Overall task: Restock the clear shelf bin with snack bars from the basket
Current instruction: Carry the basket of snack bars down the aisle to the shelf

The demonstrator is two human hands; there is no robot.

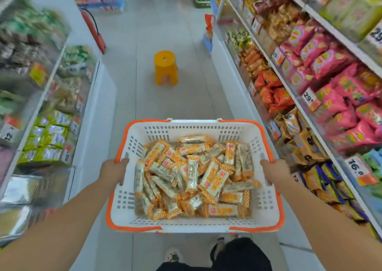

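Both hands grip the basket's (256,140) side rims: left hand (114,170) at 9 o'clock, right hand (273,172) at 3 o'clock. Bars (194,177) fill it. Carry level; pass the stool (166,68) at 12 o'clock. No clear bin identifiable.

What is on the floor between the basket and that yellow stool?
Nothing: in the head view, only bare pale floor lies between the basket and the yellow stool.
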